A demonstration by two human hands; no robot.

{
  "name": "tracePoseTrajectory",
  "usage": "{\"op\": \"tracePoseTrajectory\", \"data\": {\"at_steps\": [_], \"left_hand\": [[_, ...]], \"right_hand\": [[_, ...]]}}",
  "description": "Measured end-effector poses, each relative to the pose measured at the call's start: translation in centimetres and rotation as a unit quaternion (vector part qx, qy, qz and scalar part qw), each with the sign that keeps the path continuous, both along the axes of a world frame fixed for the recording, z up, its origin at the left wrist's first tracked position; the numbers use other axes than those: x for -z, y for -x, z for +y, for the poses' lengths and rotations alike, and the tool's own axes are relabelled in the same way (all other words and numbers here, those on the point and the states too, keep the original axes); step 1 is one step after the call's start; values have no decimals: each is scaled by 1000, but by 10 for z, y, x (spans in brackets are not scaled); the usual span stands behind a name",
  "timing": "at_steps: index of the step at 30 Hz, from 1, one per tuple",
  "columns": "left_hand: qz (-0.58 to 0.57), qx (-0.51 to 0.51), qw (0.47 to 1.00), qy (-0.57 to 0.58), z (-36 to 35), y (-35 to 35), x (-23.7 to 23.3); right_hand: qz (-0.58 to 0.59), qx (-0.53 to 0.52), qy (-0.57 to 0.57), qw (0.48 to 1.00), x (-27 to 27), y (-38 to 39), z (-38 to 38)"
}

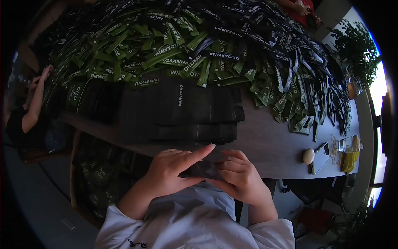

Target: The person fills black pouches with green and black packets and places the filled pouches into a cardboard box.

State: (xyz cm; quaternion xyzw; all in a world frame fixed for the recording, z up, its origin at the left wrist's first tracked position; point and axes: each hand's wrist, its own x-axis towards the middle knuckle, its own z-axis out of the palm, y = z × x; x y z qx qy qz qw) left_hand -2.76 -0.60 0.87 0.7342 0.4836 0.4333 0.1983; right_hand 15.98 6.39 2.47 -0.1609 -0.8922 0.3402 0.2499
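Observation:
A small dark pouch, its print not readable, is held in front of my chest at the table's near edge. My left hand grips its left side, thumb below and index finger stretched out above it. Around the right side, the fingers of my right hand are curled. Just beyond my hands lies a stack of flat black pouches lettered DILO&ANNA. Behind the stack, a big heap of green stick packets and black stick packets spreads across the table.
On the table at right are a white egg-shaped object, a phone-like frame, rubber bands, and a clear container. A box of dark pouches stands below left. Other people's arms show at left and top right.

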Motion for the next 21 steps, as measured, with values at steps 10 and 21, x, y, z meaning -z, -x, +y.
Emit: {"op": "tracePoseTrajectory", "data": {"at_steps": [10,21], "left_hand": [[-260,-69,958,99,-5,-17,-5],[-227,-7,970,84,-36,14,10]], "right_hand": [[133,239,86,958,9,7,-14],[110,26,168,979,23,25,-19]]}}
